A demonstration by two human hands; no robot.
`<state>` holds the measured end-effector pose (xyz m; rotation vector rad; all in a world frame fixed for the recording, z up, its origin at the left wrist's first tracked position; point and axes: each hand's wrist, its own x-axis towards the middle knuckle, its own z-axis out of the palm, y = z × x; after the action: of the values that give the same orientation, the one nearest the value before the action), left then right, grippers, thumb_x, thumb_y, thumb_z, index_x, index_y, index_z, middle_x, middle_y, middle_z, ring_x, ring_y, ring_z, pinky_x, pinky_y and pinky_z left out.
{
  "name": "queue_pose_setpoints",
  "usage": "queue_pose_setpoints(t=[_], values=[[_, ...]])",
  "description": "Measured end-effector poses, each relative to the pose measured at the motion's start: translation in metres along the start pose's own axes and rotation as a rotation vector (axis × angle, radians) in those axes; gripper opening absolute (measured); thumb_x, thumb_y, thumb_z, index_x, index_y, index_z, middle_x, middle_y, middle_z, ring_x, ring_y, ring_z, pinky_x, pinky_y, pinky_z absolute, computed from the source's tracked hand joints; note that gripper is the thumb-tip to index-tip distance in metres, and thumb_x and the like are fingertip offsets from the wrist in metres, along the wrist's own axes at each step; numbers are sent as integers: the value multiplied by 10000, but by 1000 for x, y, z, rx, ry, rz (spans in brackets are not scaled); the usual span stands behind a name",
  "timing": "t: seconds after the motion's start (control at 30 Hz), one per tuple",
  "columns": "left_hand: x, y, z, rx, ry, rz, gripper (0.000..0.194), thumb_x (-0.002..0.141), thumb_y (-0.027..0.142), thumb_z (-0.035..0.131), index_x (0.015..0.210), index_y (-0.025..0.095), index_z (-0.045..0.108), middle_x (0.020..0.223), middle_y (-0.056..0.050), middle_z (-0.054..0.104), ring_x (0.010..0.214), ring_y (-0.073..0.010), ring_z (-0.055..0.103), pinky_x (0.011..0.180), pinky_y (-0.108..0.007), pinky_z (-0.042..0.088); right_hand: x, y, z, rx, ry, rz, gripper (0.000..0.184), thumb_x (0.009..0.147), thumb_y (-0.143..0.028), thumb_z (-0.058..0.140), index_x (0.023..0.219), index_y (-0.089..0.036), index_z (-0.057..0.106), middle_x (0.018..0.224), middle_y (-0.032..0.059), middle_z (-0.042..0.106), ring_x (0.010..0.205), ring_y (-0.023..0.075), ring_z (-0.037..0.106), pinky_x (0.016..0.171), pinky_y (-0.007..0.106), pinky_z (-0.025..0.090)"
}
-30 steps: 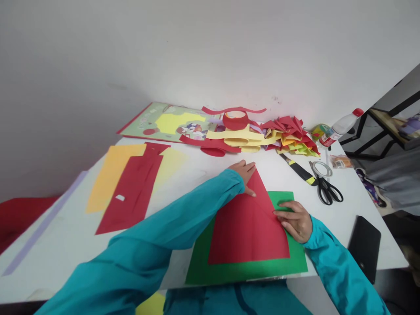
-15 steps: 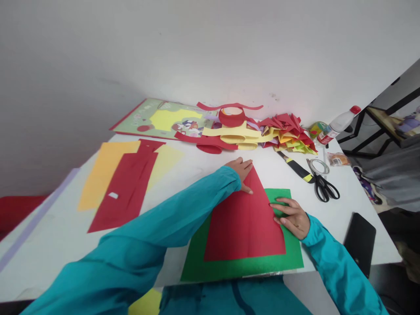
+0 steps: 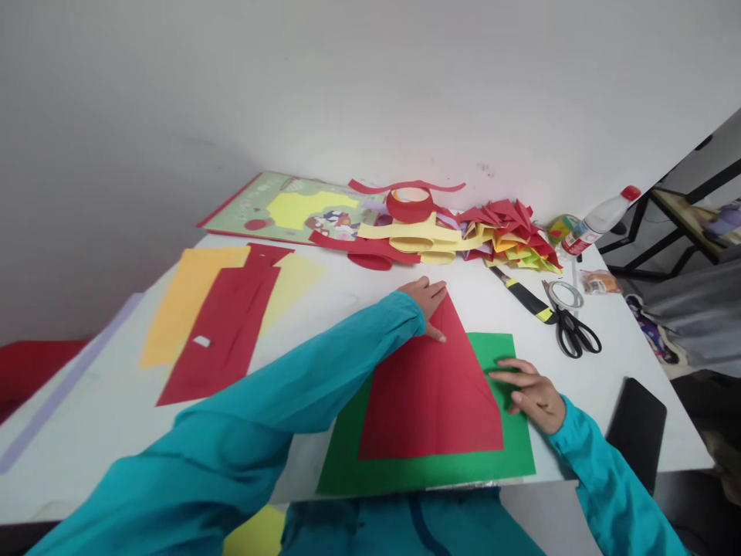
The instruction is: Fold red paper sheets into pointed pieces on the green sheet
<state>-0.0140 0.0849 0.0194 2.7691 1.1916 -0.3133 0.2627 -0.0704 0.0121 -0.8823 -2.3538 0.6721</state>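
Note:
A folded red paper (image 3: 431, 394) lies on a green sheet (image 3: 515, 455) at the table's near edge. My left hand (image 3: 427, 297) presses flat on the red paper's pointed top, fingers stretched out. My right hand (image 3: 532, 390) rests on the green sheet just right of the red paper's slanted edge, fingers extended and apart from the paper, holding nothing.
Red and yellow paper sheets (image 3: 223, 320) lie at the left. A pile of folded red and yellow scraps (image 3: 463, 232) and a picture board (image 3: 289, 208) sit by the wall. A utility knife (image 3: 524, 297), tape ring (image 3: 564, 293), scissors (image 3: 576, 332), bottle (image 3: 596, 220) and black phone (image 3: 637, 432) are at the right.
My right hand has slid right, off the red paper's slanted edge onto the green sheet. My left hand stays on the paper's tip.

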Motion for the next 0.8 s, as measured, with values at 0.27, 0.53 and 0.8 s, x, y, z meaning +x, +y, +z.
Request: queue_pose_setpoints(t=[0.27, 0.53, 0.8], values=[[4, -9, -4, -11, 53, -10, 1054, 590, 791, 486, 1395, 136, 306, 1478, -114, 265, 1143, -335, 371, 955, -374, 280, 74, 31, 10, -218, 68, -39, 306, 899, -336, 454, 1094, -194, 643, 1163, 80, 634, 1136, 216, 530, 962, 426, 450], [6, -15, -5, -33, 82, 15, 1047, 592, 786, 493, 1375, 108, 339, 1470, -127, 279, 1145, -336, 369, 929, -381, 302, 132, 57, 40, -554, 138, -25, 319, 884, -350, 470, 1060, -161, 657, 1134, 76, 651, 1107, 241, 534, 920, 414, 434], [4, -16, -4, -12, 105, 45, 1044, 601, 816, 451, 1353, 97, 371, 1454, -146, 298, 1104, -335, 396, 923, -381, 305, 144, 49, 45, -679, 121, -6, 300, 892, -276, 450, 1100, -141, 618, 1158, 90, 632, 1181, 251, 469, 966, 436, 332]])
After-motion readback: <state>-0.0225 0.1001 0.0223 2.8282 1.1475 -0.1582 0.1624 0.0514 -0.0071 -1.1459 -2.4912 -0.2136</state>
